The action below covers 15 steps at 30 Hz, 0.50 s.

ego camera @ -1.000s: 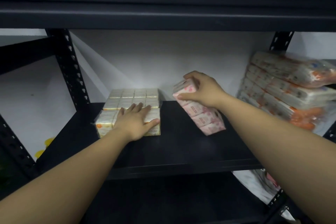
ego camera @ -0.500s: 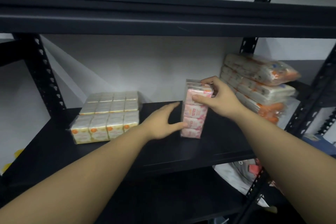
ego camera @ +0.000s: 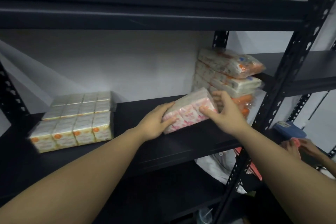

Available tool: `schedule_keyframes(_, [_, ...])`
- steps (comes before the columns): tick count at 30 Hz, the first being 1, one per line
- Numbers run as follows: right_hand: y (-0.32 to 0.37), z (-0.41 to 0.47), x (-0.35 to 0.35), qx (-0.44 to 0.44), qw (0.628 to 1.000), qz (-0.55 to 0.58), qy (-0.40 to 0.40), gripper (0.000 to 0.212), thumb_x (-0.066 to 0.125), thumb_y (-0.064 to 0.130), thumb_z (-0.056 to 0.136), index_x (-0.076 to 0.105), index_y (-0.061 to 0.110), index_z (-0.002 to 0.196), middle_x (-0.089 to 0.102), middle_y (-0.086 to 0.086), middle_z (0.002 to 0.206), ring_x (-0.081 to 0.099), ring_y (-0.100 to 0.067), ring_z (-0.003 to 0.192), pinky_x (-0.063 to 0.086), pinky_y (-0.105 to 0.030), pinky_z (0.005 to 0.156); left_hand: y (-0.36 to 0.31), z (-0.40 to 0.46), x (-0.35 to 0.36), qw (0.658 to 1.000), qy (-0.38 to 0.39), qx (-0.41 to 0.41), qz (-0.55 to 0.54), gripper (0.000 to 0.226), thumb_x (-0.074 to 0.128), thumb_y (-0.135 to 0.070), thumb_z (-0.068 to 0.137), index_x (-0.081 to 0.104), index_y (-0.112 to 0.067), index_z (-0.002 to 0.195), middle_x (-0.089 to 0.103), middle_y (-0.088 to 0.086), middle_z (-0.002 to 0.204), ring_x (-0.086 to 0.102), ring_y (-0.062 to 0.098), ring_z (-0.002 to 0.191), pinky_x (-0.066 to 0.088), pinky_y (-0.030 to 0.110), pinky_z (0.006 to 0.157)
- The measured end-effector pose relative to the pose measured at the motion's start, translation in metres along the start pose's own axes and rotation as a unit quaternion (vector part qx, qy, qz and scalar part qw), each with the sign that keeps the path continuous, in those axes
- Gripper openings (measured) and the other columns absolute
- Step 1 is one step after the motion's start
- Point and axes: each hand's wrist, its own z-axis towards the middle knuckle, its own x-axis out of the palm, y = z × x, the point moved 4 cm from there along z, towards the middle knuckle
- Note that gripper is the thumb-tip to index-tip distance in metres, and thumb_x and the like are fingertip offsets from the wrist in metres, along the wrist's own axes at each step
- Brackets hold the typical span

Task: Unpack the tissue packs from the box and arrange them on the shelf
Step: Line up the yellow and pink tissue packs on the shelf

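Note:
A pink tissue pack (ego camera: 189,111) lies tilted on the black shelf (ego camera: 127,143), its right end raised toward the stack behind. My left hand (ego camera: 155,124) grips its lower left end. My right hand (ego camera: 226,112) holds its right end, thumb on the front face. A flat block of white-and-orange tissue packs (ego camera: 76,122) rests on the shelf's left part. At the right rear, a stack of larger orange-and-white tissue packs (ego camera: 229,78) leans against the wall. The box is not in view.
The shelf above (ego camera: 145,11) overhangs close over the working space. A black perforated upright (ego camera: 283,82) stands just right of the stack. Beyond it, another person's hands (ego camera: 298,146) handle something near a blue object (ego camera: 289,130). White bags (ego camera: 216,169) lie on the lower level.
The pink pack went from standing upright to lying tilted, and moved right toward the stack. My left hand now grips its end. The view has swung to the right.

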Motion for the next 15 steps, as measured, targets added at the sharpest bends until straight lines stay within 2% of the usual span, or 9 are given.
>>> schedule_keyframes(2, [-0.009,-0.009,0.012,0.023,0.999,0.016,0.032,0.093,0.087,0.056,0.073,0.041,0.028,0.149,0.062,0.013,0.128,0.062,-0.006,0.118,0.052,-0.033,0.1,0.009,-0.005,-0.007,0.999,0.003,0.003,0.034,0.069,0.059,-0.052,0.101,0.029,-0.039,0.161,0.029,-0.003,0.169,0.027,0.017,0.155,0.023,0.042,0.127])
schedule_keyframes(3, [-0.012,-0.013,0.019,0.03,0.998,0.021,0.048,0.095,0.088,0.057,0.072,0.04,0.031,0.15,0.063,0.013,0.127,0.063,-0.007,0.118,0.053,-0.035,0.1,0.013,-0.009,-0.011,0.999,0.009,0.0,0.052,0.069,0.059,-0.052,0.101,0.029,-0.039,0.161,0.025,-0.003,0.171,0.02,0.018,0.157,0.017,0.041,0.128])
schedule_keyframes(7, [-0.026,-0.025,0.046,0.045,0.995,0.003,0.094,0.083,0.09,0.051,0.074,0.048,0.037,0.144,0.066,0.016,0.121,0.063,-0.004,0.116,0.055,-0.042,0.102,0.023,-0.02,-0.023,0.989,0.037,-0.015,0.139,0.07,0.059,-0.05,0.101,0.026,-0.043,0.162,0.015,-0.006,0.173,0.006,0.019,0.16,0.006,0.053,0.129])
schedule_keyframes(9, [-0.028,-0.03,0.056,0.056,0.992,-0.011,0.11,0.082,0.09,0.051,0.073,0.051,0.034,0.143,0.068,0.018,0.119,0.063,0.0,0.114,0.055,-0.036,0.101,0.026,-0.022,-0.025,0.981,0.063,-0.023,0.18,0.071,0.057,-0.054,0.101,0.023,-0.044,0.162,0.01,-0.006,0.174,0.001,0.02,0.161,0.0,0.057,0.128])
schedule_keyframes(12, [-0.025,-0.036,0.066,0.067,0.993,-0.009,0.095,0.083,0.088,0.057,0.072,0.051,0.031,0.142,0.067,0.017,0.123,0.064,-0.002,0.113,0.051,-0.019,0.089,0.024,-0.021,-0.028,0.973,0.096,-0.033,0.209,0.071,0.047,-0.065,0.1,0.018,-0.045,0.163,0.006,-0.006,0.174,-0.002,0.019,0.161,-0.004,0.057,0.127])
schedule_keyframes(15, [-0.022,-0.035,0.071,0.081,0.994,-0.015,0.066,0.083,0.084,0.065,0.071,0.053,0.029,0.139,0.067,0.015,0.123,0.065,-0.006,0.109,0.05,-0.019,0.086,0.017,-0.016,-0.032,0.971,0.099,-0.037,0.215,0.062,0.036,-0.063,0.105,0.021,-0.046,0.162,0.01,-0.006,0.174,0.002,0.02,0.161,-0.003,0.056,0.128])
